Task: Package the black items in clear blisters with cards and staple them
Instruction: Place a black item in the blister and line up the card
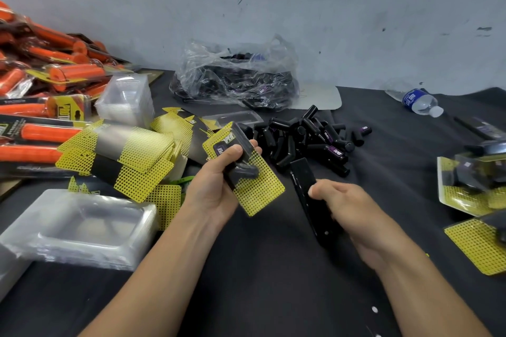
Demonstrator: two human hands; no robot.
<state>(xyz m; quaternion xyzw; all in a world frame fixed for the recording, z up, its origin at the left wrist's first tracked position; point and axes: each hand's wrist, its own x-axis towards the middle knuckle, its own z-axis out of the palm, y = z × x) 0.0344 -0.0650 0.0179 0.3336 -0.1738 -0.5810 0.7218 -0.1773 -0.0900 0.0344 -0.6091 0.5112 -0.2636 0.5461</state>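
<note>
My left hand (219, 183) grips an assembled pack (254, 180): a yellow-dotted card with a clear blister and a black item inside, tilted above the table. My right hand (345, 208) grips a black stapler (304, 189), whose nose points up toward the pack's right edge without touching it. A pile of loose black items (306, 139) lies just beyond both hands. Loose yellow-and-black cards (126, 156) are heaped to the left. Stacked clear blisters (79, 227) sit at the near left.
Orange-handled packaged goods (43, 85) pile up at the far left. A second blister stack (128, 98) and a clear bag of black items (235, 76) sit farther back. Finished packs (473, 186) lie at the right edge. A water bottle (419, 101) lies at back right.
</note>
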